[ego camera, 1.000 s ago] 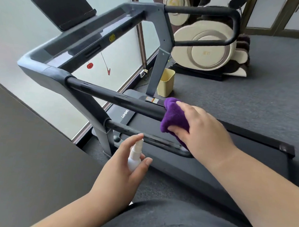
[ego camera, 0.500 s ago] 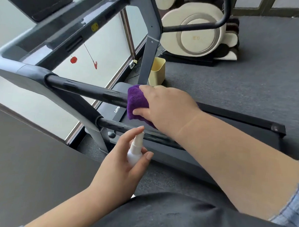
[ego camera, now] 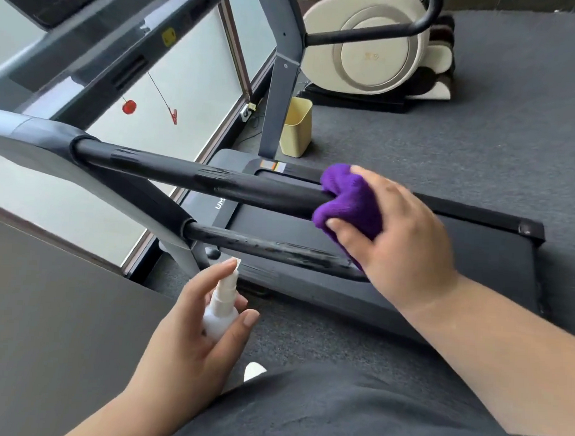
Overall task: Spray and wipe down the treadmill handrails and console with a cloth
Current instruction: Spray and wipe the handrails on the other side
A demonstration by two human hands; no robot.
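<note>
A purple cloth [ego camera: 349, 200] is wrapped over the near black handrail [ego camera: 215, 181] of the treadmill, close to the rail's near end. My right hand [ego camera: 400, 239] grips the cloth around the rail, thumb below and fingers on top. My left hand [ego camera: 192, 332] holds a small white spray bottle [ego camera: 221, 309] upright below the lower rail bar [ego camera: 268, 248], with the index finger on its nozzle. The grey console [ego camera: 99, 54] slants across the upper left. The far handrail [ego camera: 380, 34] shows at the top.
The treadmill belt [ego camera: 459, 258] lies under the rails on dark carpet. A yellow bin [ego camera: 296, 127] stands by the far upright. A cream massage chair [ego camera: 369, 46] sits behind. A frosted window [ego camera: 193, 91] runs along the left, with a dark wall panel [ego camera: 44, 322] below it.
My right hand has slid the cloth back along the near handrail toward its near end, after moving toward the console. The left hand and bottle have kept their place.
</note>
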